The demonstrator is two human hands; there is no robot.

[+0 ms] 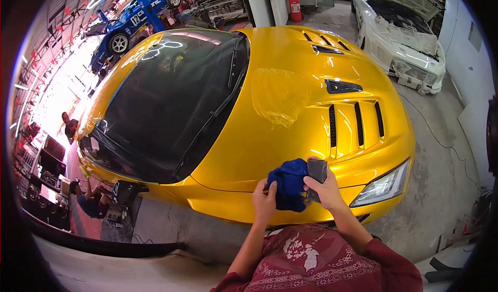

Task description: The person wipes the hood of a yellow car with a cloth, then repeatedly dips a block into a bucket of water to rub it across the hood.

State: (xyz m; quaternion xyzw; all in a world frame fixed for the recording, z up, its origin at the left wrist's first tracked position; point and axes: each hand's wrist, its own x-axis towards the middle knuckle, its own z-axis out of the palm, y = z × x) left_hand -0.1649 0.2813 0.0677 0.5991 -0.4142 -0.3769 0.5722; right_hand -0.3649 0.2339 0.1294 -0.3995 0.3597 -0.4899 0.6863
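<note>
My left hand (264, 199) is closed on the edge of a bunched blue cloth (288, 185), in front of my body. Beside it, my right hand (326, 188) grips a dark grey rectangular block (317, 170), its thumb across the block and close to the cloth. Both hands are over the near side of a glossy yellow car hood (249, 154). A hazy, smeared patch (280, 97) marks the hood beyond my hands, between the windshield and the vents.
The car's dark windshield (171, 100) spreads to the left; a headlight (381, 184) is at right. One person crouches (92, 201) by the car's side, another (70, 127) is farther back. A white car (399, 37) with raised hood and a red fire extinguisher (294, 7) stand behind.
</note>
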